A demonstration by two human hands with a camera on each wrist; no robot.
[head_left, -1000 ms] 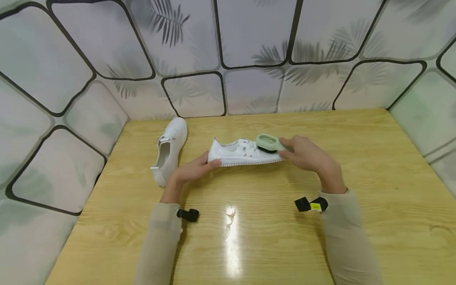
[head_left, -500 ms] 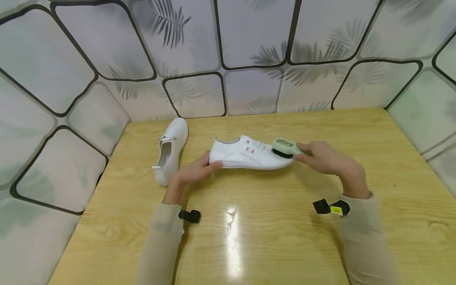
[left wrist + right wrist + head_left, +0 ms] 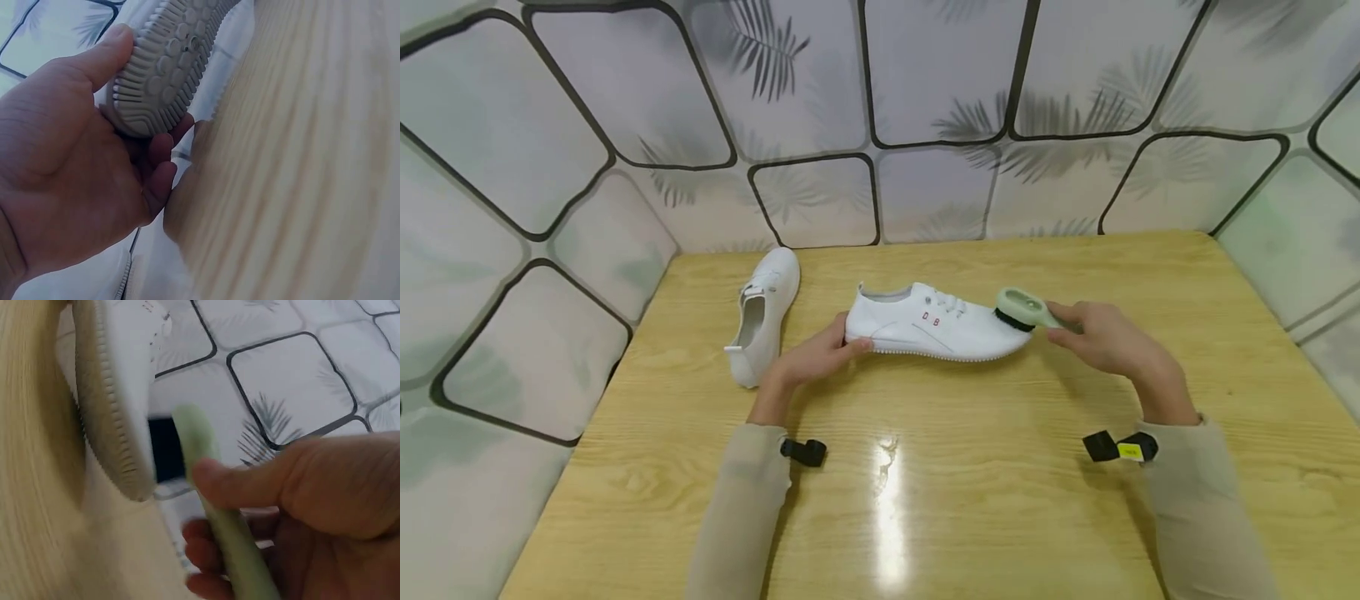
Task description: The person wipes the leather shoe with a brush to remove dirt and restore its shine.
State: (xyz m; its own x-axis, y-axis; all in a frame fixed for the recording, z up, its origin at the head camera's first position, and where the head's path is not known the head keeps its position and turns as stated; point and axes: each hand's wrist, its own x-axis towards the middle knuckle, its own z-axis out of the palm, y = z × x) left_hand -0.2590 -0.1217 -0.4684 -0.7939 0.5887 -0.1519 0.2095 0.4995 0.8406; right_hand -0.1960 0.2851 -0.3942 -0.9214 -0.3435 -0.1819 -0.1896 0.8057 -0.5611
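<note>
A white lace-up shoe with small red letters on its side is held by the heel in my left hand, the thumb along the sole's edge. Its grey ridged sole shows in the left wrist view, raised off the table. My right hand grips the handle of a pale green brush. The brush's dark bristles touch the shoe's toe. Behind my left wrist, the second white shoe rests on the table with its toe pointing away.
The wooden table spreads under both arms, with a bright reflection near its middle. A patterned backdrop with dark outlines and leaf prints rises along the table's back and sides.
The brush in my right hand has moved right along the shoe, from the laces to the toe. The held shoe has tilted so its lettered side shows more.
</note>
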